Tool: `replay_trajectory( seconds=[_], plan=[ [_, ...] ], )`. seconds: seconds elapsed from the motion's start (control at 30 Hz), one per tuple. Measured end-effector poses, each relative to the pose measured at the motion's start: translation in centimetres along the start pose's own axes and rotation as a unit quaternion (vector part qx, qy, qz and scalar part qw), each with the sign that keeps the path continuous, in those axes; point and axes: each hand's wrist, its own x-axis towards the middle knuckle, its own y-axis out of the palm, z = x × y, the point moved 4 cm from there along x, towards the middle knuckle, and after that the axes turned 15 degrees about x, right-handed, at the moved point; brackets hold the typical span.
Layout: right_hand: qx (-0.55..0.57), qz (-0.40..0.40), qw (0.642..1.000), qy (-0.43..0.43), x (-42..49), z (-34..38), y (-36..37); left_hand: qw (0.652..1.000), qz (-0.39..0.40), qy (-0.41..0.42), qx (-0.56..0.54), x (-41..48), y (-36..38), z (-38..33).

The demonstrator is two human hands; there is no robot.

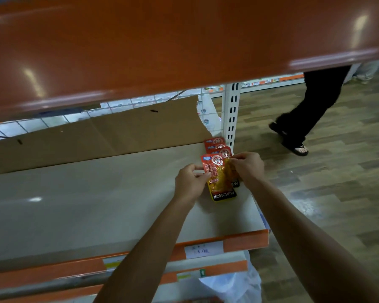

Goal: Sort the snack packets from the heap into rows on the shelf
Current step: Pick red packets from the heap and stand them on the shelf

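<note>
We look under a glossy orange upper shelf board [140, 40] that fills the top of the view. Below it lies the pale grey shelf [74, 204], with a brown cardboard sheet [96, 136] standing along its far edge. To the right is wood-patterned floor [337, 193], where a passer-by's leg in black trousers [311, 101] steps in a sandal. A white slotted upright post [232, 114] stands at the shelf's far right corner.

Our left hand [189, 182] and right hand [248, 169] meet at the shelf's right end. Each grip pinches one side edge of a red-and-yellow snack packet with a black KONCHEW band [219, 182]. It sits at the near end of a short overlapping row of matching packets [217, 145] running back toward the post. A white price label [204, 249] sits on the shelf's orange front strip.
</note>
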Motion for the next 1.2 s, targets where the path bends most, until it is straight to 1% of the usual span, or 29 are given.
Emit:
replay_trajectory(
  seconds=[0.2,0.37,0.43,0.67,1.03,1.13,1.2],
  plan=[
    [-0.023,0.012,1.0,-0.005,0.3,0.1,-0.2,0.999,0.029,-0.003,0.018,-0.1,1.2,-0.8],
    [-0.048,0.009,0.999,-0.007,0.2,0.3,-0.4,0.998,0.01,0.001,0.063,-0.2,1.6,-1.1],
    [-0.039,0.013,0.999,-0.003,0.2,0.3,-0.3,0.997,0.007,-0.001,0.073,-0.3,1.6,-1.3],
    [-0.049,0.015,0.999,0.004,0.1,0.2,-0.3,0.988,-0.004,0.031,0.152,-0.4,1.7,-2.2],
    [-0.057,0.019,0.998,0.012,-0.4,0.3,-0.4,0.982,0.004,0.043,0.185,-0.5,1.8,-2.4],
    [-0.068,0.012,0.998,-0.002,-0.8,0.4,-0.6,0.981,-0.001,0.041,0.189,-0.3,1.7,-2.4],
    [-0.102,0.006,0.994,-0.036,-1.2,0.8,-0.6,0.98,-0.003,0.038,0.197,-0.2,1.7,-2.4]
  ],
)
